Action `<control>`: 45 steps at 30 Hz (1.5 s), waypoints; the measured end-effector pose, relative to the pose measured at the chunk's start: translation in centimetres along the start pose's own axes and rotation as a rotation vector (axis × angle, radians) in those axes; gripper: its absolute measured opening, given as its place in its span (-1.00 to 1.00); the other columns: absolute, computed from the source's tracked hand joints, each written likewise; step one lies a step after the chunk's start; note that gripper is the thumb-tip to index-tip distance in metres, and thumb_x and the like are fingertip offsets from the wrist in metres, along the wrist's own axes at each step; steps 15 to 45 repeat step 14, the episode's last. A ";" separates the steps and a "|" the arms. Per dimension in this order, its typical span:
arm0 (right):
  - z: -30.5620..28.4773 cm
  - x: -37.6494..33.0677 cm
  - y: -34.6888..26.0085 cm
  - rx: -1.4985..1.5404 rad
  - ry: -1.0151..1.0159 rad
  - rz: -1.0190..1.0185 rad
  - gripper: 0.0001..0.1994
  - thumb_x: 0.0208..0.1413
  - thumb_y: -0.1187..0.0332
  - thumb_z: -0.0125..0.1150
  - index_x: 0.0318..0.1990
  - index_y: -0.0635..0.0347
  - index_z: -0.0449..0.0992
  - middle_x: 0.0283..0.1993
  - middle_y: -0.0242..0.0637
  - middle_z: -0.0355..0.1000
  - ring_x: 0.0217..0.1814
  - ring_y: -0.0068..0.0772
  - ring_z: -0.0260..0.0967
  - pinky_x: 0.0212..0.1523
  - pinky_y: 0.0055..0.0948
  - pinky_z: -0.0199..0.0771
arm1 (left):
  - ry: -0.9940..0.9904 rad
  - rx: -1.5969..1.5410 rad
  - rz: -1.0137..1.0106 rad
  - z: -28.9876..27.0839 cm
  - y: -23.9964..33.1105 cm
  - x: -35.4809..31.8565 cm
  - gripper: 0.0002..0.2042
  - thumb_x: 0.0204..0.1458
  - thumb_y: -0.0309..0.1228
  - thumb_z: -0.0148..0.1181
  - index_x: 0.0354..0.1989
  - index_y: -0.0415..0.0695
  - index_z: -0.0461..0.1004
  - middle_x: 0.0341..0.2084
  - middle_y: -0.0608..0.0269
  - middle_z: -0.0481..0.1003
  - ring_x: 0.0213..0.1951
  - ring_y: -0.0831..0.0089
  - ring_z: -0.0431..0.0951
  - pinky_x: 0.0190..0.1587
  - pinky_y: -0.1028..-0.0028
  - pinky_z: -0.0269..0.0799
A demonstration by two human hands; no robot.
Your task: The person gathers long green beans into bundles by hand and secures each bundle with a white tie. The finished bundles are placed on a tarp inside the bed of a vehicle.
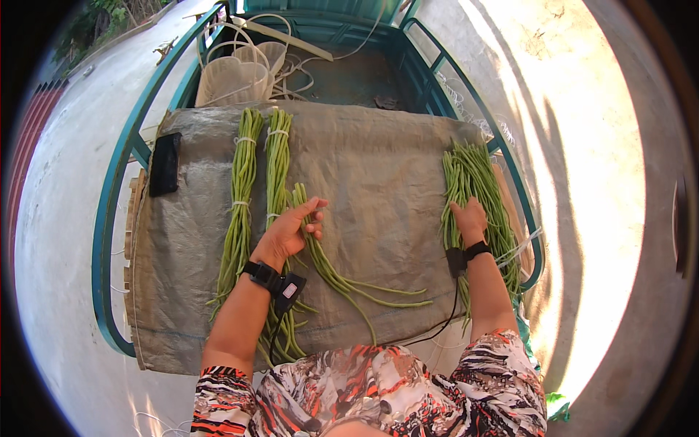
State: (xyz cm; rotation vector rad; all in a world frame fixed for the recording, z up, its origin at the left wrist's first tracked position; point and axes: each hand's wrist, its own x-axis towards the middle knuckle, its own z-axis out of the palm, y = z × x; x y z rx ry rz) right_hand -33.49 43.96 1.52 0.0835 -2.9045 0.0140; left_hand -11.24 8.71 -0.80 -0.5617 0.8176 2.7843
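Observation:
Two bundles of green yardlong beans, a left bundle [239, 211] and a bundle beside it [277, 156], lie lengthwise, bound with pale ties. Just right of them, my left hand [291, 227] curls round a small untied bunch of long beans [331, 273]; their lower ends fan out to the right. My right hand [471, 220] is at the far right on a large loose pile of long beans [477, 171]. Its fingers close on beans there, though the fingertips are partly hidden. Both wrists wear black straps with small devices.
A grey-brown sheet [378, 189] covers the work surface across a teal cart with side rails [120, 204]. A black flat item [165, 164] lies at the sheet's left. Clear plastic containers [233, 79] and pale straps stand in the cart bed behind. White ties [518, 249] hang by the right rail.

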 end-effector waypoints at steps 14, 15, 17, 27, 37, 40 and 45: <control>-0.8 -0.1 0.3 1.047 -0.066 0.157 -0.80 0.12 0.32 -0.02 -0.18 0.25 0.29 -0.50 -0.30 0.30 -0.59 -0.47 0.28 -0.64 -0.40 0.26 | -0.018 0.020 0.019 0.0 0.2 -0.1 -0.75 0.15 -0.24 0.06 -0.13 -0.14 0.36 -0.50 0.44 0.33 -0.63 0.69 0.24 -0.42 0.50 0.32; -0.8 -0.1 0.3 1.047 -0.066 0.157 -0.80 0.12 0.32 -0.02 -0.18 0.25 0.29 -0.50 -0.30 0.30 -0.59 -0.47 0.28 -0.64 -0.40 0.26 | -0.018 0.020 0.019 0.0 0.2 -0.1 -0.75 0.15 -0.24 0.06 -0.13 -0.14 0.36 -0.50 0.44 0.33 -0.63 0.69 0.24 -0.42 0.50 0.32; -0.8 -0.1 0.3 1.047 -0.066 0.157 -0.80 0.12 0.32 -0.02 -0.18 0.25 0.29 -0.50 -0.30 0.30 -0.59 -0.47 0.28 -0.64 -0.40 0.26 | -0.018 0.020 0.019 0.0 0.2 -0.1 -0.75 0.15 -0.24 0.06 -0.13 -0.14 0.36 -0.50 0.44 0.33 -0.63 0.69 0.24 -0.42 0.50 0.32; -0.8 -0.1 0.3 1.047 -0.066 0.157 -0.80 0.12 0.32 -0.02 -0.18 0.25 0.29 -0.50 -0.30 0.30 -0.59 -0.47 0.28 -0.64 -0.40 0.26 | -0.018 0.020 0.019 0.0 0.2 -0.1 -0.75 0.15 -0.24 0.06 -0.13 -0.14 0.36 -0.50 0.44 0.33 -0.63 0.69 0.24 -0.42 0.50 0.32; -0.8 -0.1 0.3 1.047 -0.066 0.157 -0.80 0.12 0.32 -0.02 -0.18 0.25 0.29 -0.50 -0.30 0.30 -0.59 -0.47 0.28 -0.64 -0.40 0.26 | -0.018 0.020 0.019 0.0 0.2 -0.1 -0.75 0.15 -0.24 0.06 -0.13 -0.14 0.36 -0.50 0.44 0.33 -0.63 0.69 0.24 -0.42 0.50 0.32; -0.8 -0.1 0.3 1.047 -0.066 0.157 -0.80 0.12 0.32 -0.02 -0.18 0.25 0.29 -0.50 -0.30 0.30 -0.59 -0.47 0.28 -0.64 -0.40 0.26 | -0.018 0.020 0.019 0.0 0.2 -0.1 -0.75 0.15 -0.24 0.06 -0.13 -0.14 0.36 -0.50 0.44 0.33 -0.63 0.69 0.24 -0.42 0.50 0.32; -0.8 -0.1 0.3 1.047 -0.066 0.157 -0.80 0.12 0.32 -0.02 -0.18 0.25 0.29 -0.50 -0.30 0.30 -0.59 -0.47 0.28 -0.64 -0.40 0.26 | -0.018 0.020 0.019 0.0 0.2 -0.1 -0.75 0.15 -0.24 0.06 -0.13 -0.14 0.36 -0.50 0.44 0.33 -0.63 0.69 0.24 -0.42 0.50 0.32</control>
